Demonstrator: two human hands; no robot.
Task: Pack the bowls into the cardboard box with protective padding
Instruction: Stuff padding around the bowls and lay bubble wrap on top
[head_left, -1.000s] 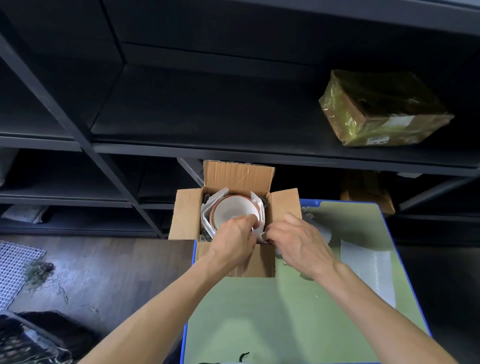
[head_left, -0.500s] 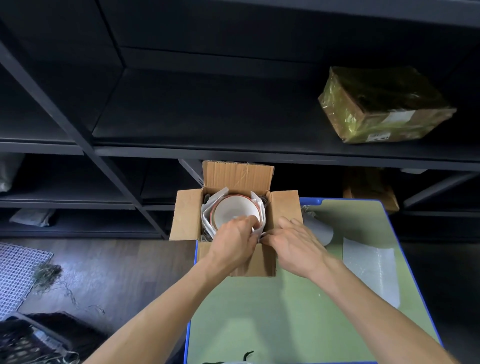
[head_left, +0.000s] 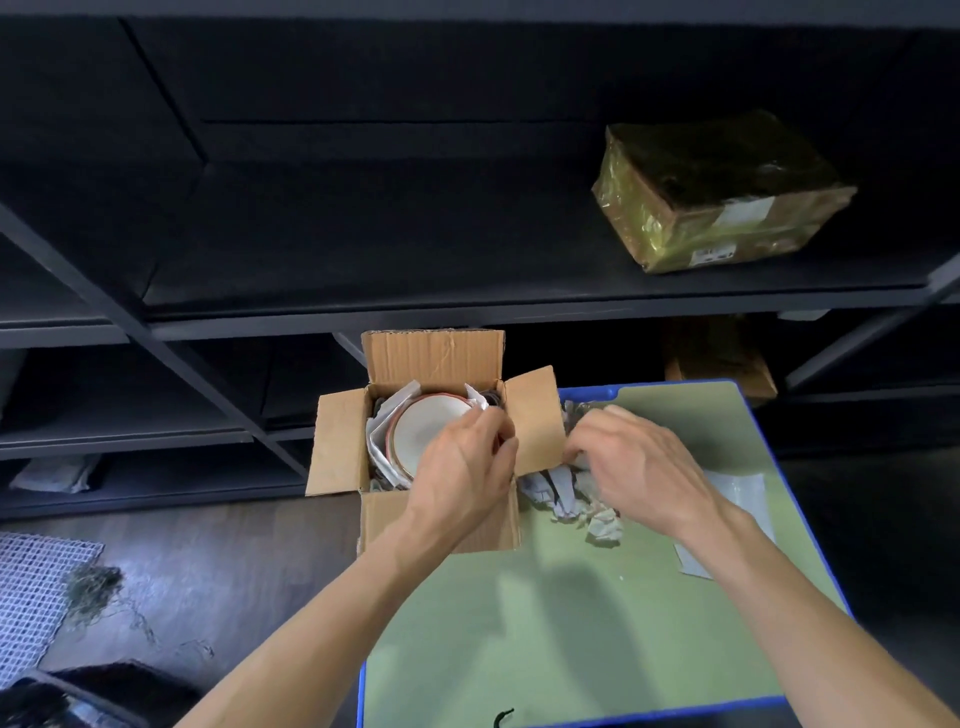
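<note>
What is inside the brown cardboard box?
A white bowl with a reddish rim and crumpled white paper padding. The left hand covers the bowl's right side; anything underneath stays hidden.

You faced dark metal shelving (head_left: 467, 306), a plastic-wrapped parcel (head_left: 722, 192) on its upper right shelf, dark wood floor (head_left: 218, 561) below, a white mesh mat (head_left: 36, 587) at your left, a green blue-edged tabletop (head_left: 597, 623), dim light.
</note>
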